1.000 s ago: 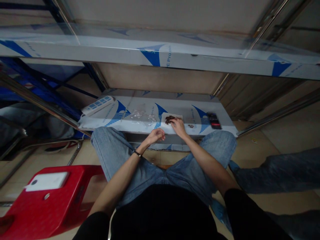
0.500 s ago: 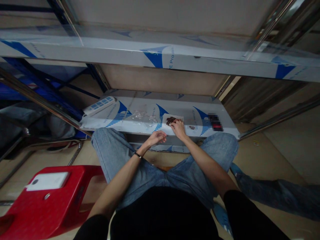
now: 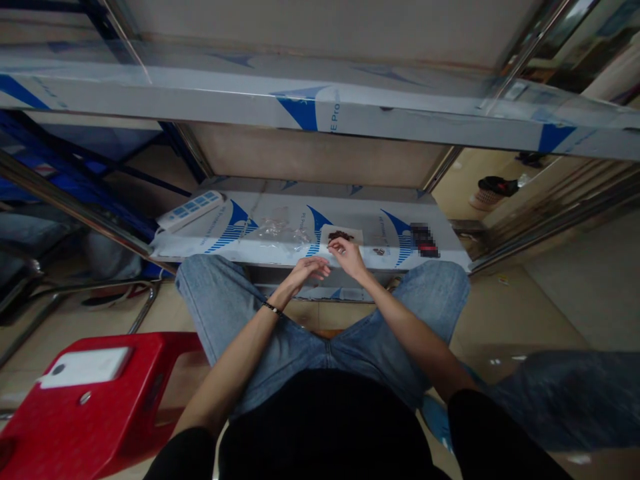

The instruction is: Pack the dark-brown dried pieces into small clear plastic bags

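A pile of small dark brown pieces (image 3: 340, 235) rests on a white sheet (image 3: 357, 236) on the film-covered low shelf (image 3: 370, 200). My right hand (image 3: 349, 257) is just in front of the pile, thumb and fingertips pinched together. Whatever is in that pinch is too small to make out. Lower and to the left, my left hand (image 3: 309, 271) hovers by the shelf's front edge, its fingers stretched out and holding nothing visible. Crumpled clear plastic (image 3: 280, 230) lies left of the sheet, and a small brown-and-white piece (image 3: 380, 252) lies to its right.
A white power strip (image 3: 193, 211) occupies the shelf's left end; a blurred-out dark object (image 3: 425, 240) is at the right. An upper shelf (image 3: 210, 107) spans above. On my left stands a red stool (image 3: 100, 420) bearing a white phone-like object (image 3: 87, 367). Another person's leg (image 3: 570, 400) is at right.
My right hand has drawn back from the pile, toward me and my left hand, with its fingertips pinched. The left hand stays nearly in place. The whole view has shifted slightly.
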`<state>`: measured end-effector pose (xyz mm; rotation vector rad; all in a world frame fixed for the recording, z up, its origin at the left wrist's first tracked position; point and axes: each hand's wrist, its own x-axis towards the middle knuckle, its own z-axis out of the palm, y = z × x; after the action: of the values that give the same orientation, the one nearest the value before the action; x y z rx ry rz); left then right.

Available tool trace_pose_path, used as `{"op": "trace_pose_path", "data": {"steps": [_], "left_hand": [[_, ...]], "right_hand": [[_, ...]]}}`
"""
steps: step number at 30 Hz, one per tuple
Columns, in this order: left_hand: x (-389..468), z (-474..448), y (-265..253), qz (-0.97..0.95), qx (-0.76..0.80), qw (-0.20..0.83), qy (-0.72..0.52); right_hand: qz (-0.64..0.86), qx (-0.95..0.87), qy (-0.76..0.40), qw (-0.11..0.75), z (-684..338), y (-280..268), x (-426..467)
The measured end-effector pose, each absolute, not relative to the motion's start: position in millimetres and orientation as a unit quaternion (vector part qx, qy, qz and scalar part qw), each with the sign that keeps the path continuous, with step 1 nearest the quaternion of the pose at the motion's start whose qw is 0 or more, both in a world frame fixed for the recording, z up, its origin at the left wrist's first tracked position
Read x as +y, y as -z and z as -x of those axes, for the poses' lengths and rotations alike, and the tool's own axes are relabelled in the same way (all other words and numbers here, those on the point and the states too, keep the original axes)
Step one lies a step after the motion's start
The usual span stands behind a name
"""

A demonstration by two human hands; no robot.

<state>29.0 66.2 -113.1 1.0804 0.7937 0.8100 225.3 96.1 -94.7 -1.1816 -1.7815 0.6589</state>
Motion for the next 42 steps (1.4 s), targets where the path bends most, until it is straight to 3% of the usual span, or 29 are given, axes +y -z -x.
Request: {"op": "trace_pose_path", "data": {"steps": [12,19,29,42], "left_hand": [[60.9,-37.8,110.0,-0.487,0.37,0.702,-0.365],[62.7,-32.5,107.2,-0.447,0.327,0.739,-0.383],[56.9,-30.0,102.7,-0.358,0.276,0.789,-0.416],[55.0,-36.3,109.4,-0.396,0.289,0.781,-0.388]], "right_hand": [[0.371,-0.771,-0.291,0.428,-206.8,82.8,62.2],[0.473,-0.731,-0.208,0.445,-230.3,102.3,96.3],[0.669,-0.697,-0.026,0.257,-263.4,137.3,129.4],[0.634,-0.731,0.002,0.254,-260.1,155.4,133.5]]}}
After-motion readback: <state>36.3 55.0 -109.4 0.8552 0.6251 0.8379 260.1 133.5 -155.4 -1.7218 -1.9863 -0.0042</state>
